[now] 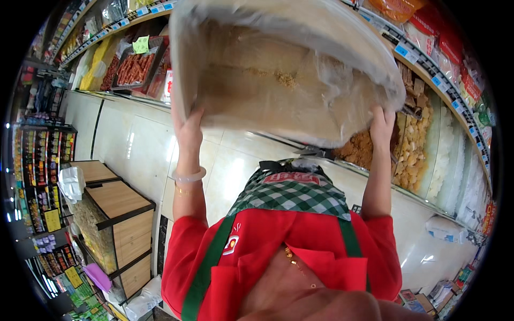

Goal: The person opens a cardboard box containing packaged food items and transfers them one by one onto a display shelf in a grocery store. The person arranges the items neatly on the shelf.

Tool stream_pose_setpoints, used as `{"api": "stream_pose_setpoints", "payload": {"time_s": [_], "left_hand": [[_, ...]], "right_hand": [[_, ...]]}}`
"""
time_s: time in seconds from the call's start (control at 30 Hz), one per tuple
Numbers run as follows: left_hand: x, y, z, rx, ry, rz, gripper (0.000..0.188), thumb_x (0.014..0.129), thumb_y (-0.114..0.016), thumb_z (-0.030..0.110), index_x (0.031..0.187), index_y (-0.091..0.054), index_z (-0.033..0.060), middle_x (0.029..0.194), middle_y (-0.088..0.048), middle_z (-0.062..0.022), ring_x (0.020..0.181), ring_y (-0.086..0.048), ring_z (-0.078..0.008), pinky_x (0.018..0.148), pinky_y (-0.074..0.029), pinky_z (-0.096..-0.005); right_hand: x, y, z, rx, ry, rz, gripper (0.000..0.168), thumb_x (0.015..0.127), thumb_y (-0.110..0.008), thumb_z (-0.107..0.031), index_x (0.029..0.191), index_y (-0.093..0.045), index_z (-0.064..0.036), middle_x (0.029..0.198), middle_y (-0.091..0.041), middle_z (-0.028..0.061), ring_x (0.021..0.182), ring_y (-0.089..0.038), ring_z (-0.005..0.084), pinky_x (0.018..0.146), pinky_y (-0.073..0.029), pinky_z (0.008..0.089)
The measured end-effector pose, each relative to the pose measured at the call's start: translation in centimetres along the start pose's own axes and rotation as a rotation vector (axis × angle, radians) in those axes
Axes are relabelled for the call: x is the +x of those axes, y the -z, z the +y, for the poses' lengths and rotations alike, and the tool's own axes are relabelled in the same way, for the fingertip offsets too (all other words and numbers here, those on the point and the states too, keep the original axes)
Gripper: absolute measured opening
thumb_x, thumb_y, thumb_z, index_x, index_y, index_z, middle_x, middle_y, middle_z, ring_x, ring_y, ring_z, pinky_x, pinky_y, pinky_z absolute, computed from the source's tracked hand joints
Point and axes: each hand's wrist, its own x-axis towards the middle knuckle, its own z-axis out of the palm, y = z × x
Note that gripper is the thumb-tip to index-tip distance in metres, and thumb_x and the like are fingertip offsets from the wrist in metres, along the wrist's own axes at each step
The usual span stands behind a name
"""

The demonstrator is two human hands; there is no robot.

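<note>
A large cardboard box (249, 102) with a clear plastic liner (337, 80) is held up in front of me, its open side facing me. Inside, a small heap of light brown crumbs (286, 79) lies on the cardboard. My left hand (189, 128) grips the lower left edge, and a pale bangle (188, 175) sits on that wrist. My right hand (381, 124) grips the lower right edge. Behind the box, part of the display counter is hidden. Brown granular goods (355, 150) show in a bin just below my right hand.
Bins with yellow lump sugar-like pieces (413, 156) and white crystals (441, 148) run along the right. A tray of reddish sticks (136, 69) stands at upper left. A wooden display cabinet (130, 224) stands on the left, on the tiled floor (225, 168). Shelf edges with price tags (407, 52) curve overhead.
</note>
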Motion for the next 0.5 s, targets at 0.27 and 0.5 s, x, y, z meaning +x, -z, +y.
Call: {"api": "stream_pose_setpoints", "payload": {"time_s": [0.27,0.5], "left_hand": [[1.2,-4.1,3.2,0.118,-0.326,-0.169,0.071,0.066,-0.043,-0.007,0.137,-0.036,0.0017,0.138,-0.038,-0.0147,0.133,-0.03,-0.0269,0.109,-0.021,-0.0355],[1.0,-8.6,5.1,0.27,-0.709,-0.287,0.059,0.078,-0.051,0.022,0.133,-0.041,0.002,0.14,-0.03,-0.0253,0.131,-0.029,-0.0382,0.107,-0.022,-0.0452]], "right_hand": [[-0.8,1.3,2.7,0.151,-0.319,0.052,0.033,0.083,-0.058,-0.013,0.112,-0.055,0.004,0.101,-0.061,0.0076,0.091,-0.055,0.0168,0.081,-0.042,0.0295],[-0.4,4.9,6.2,0.353,-0.441,0.154,0.046,0.087,-0.058,-0.019,0.128,-0.044,-0.003,0.121,-0.053,0.0068,0.11,-0.052,0.0197,0.084,-0.047,0.0342]]}}
